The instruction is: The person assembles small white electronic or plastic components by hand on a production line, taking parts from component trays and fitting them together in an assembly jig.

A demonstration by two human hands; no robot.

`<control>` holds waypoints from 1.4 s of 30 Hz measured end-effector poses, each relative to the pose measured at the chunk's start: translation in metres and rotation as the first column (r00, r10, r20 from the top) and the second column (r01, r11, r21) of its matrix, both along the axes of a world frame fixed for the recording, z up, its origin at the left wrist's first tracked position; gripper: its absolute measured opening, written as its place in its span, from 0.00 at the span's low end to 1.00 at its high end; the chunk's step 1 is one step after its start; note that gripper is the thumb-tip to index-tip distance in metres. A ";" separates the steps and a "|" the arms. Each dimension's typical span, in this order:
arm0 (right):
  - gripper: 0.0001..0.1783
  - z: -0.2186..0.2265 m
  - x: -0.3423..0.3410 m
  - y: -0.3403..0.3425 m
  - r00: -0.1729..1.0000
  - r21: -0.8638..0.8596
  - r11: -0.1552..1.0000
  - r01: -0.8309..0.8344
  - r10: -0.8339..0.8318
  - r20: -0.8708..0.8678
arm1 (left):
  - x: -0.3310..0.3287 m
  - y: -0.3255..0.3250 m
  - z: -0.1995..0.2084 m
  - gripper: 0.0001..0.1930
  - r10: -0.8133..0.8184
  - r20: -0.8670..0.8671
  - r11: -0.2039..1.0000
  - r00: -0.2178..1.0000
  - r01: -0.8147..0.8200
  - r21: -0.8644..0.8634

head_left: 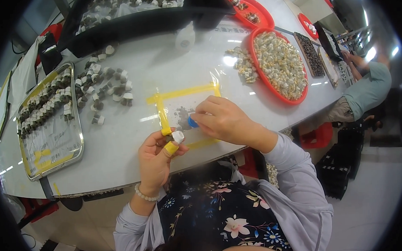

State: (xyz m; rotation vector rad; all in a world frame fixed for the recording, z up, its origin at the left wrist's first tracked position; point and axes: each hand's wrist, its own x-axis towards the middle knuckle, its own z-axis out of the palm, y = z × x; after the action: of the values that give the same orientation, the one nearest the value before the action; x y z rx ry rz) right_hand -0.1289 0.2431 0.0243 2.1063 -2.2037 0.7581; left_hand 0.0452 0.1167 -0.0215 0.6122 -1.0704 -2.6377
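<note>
My left hand (159,150), with yellow tape on its thumb and a fingertip, pinches a small white-capped piece (178,136) with a dark part beside it. Just to its right, my right hand (221,120) is closed on a small round blue object (192,122), mostly hidden by the fingers. Both hands are over a rectangle of yellow tape (188,91) stuck on the white table. Inside that rectangle lies a grey, speckled patch (182,115), next to the blue object.
Left stands a metal tray (78,144) with rows of white-and-brown pieces; loose ones (102,82) lie beside it. A black bin (151,20) and white bottle (185,38) are behind. A red tray (303,94) heaped with pale pieces sits right. Another person (370,89) works far right.
</note>
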 end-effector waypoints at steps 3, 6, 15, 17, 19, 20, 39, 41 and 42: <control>0.15 0.001 0.002 -0.001 0.998 0.074 0.997 -0.017 0.021 -0.053 | 0.000 0.000 0.000 0.15 0.015 -0.032 1.000 0.999 -0.014 0.020; 0.15 0.000 0.002 -0.002 0.997 0.101 0.995 -0.026 0.034 -0.076 | 0.001 0.000 0.001 0.15 0.020 -0.037 0.999 0.999 -0.019 0.037; 0.14 0.000 0.002 0.008 0.932 -0.025 0.986 0.168 -0.150 0.330 | 0.001 0.004 0.001 0.15 0.042 -0.049 0.997 0.998 -0.038 0.070; 0.14 0.005 0.004 0.009 0.840 0.027 0.966 0.256 -0.236 0.489 | -0.002 0.005 0.001 0.15 0.034 -0.050 0.996 0.998 -0.029 0.087; 0.14 0.005 0.005 0.009 0.825 0.031 0.966 0.258 -0.237 0.513 | -0.005 0.008 0.001 0.15 0.032 -0.050 0.996 0.998 -0.027 0.090; 0.14 0.005 0.006 0.009 0.808 0.034 0.964 0.265 -0.241 0.537 | -0.006 0.008 0.001 0.15 0.025 -0.050 0.996 0.998 -0.021 0.091; 0.13 0.015 0.022 0.004 0.739 0.044 0.988 0.149 -0.141 0.659 | -0.010 0.014 -0.004 0.13 0.064 -0.082 0.997 0.995 -0.060 0.050; 0.13 0.015 0.023 0.006 0.748 0.034 0.992 0.119 -0.112 0.654 | -0.010 0.016 -0.003 0.12 0.061 -0.063 0.998 0.996 -0.062 -0.013; 0.13 0.014 0.024 0.006 0.748 0.034 0.992 0.122 -0.115 0.654 | -0.009 0.016 -0.004 0.12 0.058 -0.063 0.998 0.996 -0.058 -0.013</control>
State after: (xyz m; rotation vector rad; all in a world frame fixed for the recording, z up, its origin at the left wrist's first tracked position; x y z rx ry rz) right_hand -0.1050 0.2493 0.0387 1.8396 -2.5742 1.7116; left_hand 0.0364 0.1326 -0.0257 0.5449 -1.0370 -2.5794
